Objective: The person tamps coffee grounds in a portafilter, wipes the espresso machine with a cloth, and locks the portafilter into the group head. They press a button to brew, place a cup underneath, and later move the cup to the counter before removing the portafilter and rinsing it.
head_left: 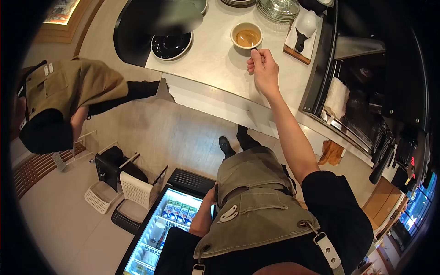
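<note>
At the counter's front, my right hand (265,71) is closed in a pinch at the near side of a coffee cup (234,40), where its handle is. The cup is pale and stands upright, with brown coffee (247,38) inside. My left hand (210,196) is down by my apron, near the open refrigerator (187,180); its fingers are hidden. A black saucer (171,46) lies to the left of the cup. Right of the cup, a wooden board with a white cloth (293,46) bears a white rounded item with a black handle (301,42).
Stacked glass plates (277,10) stand at the counter's back. A coffee machine (366,73) with a folded cloth (337,97) borders the right side. A co-worker in a brown apron (75,87) is at the left. Chairs (136,189) and milk cartons (178,211) are below.
</note>
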The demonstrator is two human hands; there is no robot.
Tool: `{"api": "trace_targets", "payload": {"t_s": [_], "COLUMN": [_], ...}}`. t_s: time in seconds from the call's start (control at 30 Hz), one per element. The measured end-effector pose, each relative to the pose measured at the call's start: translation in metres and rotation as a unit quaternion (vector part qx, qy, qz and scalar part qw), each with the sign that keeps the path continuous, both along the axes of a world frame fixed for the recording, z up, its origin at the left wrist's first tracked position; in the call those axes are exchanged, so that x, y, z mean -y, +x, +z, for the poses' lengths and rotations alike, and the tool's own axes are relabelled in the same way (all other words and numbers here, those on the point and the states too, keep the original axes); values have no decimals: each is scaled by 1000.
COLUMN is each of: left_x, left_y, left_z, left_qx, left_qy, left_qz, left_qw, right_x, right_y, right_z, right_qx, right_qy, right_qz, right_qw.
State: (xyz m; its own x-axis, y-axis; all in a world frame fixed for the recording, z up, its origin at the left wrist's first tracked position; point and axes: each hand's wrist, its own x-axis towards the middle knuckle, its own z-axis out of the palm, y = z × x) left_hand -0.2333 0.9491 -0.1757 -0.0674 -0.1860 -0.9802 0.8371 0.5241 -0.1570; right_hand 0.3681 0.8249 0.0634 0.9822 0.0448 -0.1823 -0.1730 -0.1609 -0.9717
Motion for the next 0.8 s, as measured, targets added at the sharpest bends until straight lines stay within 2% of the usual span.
{"api": "trace_targets", "payload": {"t_s": [0.17,0.27,0.3,0.37,0.47,0.57,0.67,0.73,0.8], "left_x": [1,-8,-11,-23,-44,-48,-47,-51,-53], "left_y": [22,31,41,57,47,57,66,68,67], "left_z": [33,23,35,32,-15,-22,-3,2,2], "left_qx": [-35,-46,-28,-41,-12,-1,23,39,49], "left_qy": [12,105,104,115,73,192,297,395,482], "left_qz": [-85,-144,-74,-53,59,110,74,-72,-212], "left_qw": [996,983,991,991,996,975,952,915,849], "right_x": [-2,0,-2,-4,-4,1,5,8,11], "right_y": [4,8,9,11,7,6,7,9,8], "right_z": [-7,-21,-26,-26,-18,-13,-19,-28,-33], "right_qx": [1,11,8,-7,3,12,17,22,23], "right_qy": [18,27,45,86,103,72,57,43,36], "right_qz": [-7,6,-10,-8,13,5,2,3,3], "right_qw": [1000,1000,999,996,995,997,998,999,999]}}
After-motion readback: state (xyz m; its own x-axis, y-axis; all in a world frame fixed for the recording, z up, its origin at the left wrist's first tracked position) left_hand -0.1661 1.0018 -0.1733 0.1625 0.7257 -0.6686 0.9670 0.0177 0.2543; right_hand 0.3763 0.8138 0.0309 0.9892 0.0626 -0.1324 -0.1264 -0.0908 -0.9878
